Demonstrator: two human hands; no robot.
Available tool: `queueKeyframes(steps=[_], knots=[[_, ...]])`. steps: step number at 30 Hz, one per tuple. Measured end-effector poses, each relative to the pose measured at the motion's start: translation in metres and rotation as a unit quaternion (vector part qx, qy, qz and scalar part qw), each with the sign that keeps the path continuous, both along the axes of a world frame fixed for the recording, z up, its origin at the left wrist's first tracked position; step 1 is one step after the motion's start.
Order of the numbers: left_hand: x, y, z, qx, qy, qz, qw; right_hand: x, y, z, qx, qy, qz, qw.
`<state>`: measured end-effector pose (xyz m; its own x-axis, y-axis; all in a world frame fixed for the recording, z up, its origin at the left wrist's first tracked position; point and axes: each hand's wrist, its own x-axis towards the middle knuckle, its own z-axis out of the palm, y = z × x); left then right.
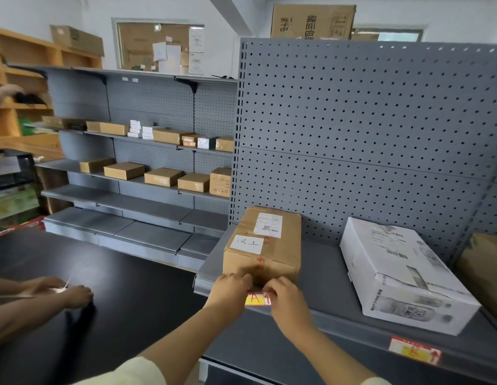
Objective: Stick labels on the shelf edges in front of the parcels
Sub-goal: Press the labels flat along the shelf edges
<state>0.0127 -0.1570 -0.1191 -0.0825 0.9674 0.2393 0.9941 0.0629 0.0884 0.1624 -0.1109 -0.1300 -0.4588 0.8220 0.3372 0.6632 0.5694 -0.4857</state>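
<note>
A brown cardboard parcel (265, 245) with white stickers stands on the grey shelf (328, 276). Right below it, on the shelf's front edge, is a yellow and red label (257, 298) marked "A1". My left hand (232, 287) and my right hand (286, 297) both press on this label, fingers on its top edge, one at each end. A white printed parcel (402, 276) lies further right on the same shelf. In front of it a second red and yellow label (415, 351) sticks to the shelf edge.
Another person's hands (61, 293) rest on a black table (83, 315) at the left. A brown paper parcel (486, 265) sits at the far right. Grey shelving (147, 187) behind holds several small cardboard boxes. A perforated back panel (366, 140) rises behind the parcels.
</note>
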Motion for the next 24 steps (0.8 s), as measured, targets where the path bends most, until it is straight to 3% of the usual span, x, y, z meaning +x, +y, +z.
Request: queueKeyframes(steps=[10, 17, 24], knots=[[-0.007, 0.008, 0.002, -0.022, 0.057, -0.023, 0.998, 0.007, -0.009, -0.006, 0.044, -0.028, -0.015, 0.998], [-0.001, 0.008, -0.004, -0.039, 0.068, -0.020, 0.997, 0.006, -0.011, -0.014, 0.097, -0.143, -0.035, 0.984], [-0.005, 0.006, -0.007, -0.022, 0.054, -0.058, 0.997, -0.008, -0.019, -0.017, 0.112, -0.157, 0.035, 0.981]])
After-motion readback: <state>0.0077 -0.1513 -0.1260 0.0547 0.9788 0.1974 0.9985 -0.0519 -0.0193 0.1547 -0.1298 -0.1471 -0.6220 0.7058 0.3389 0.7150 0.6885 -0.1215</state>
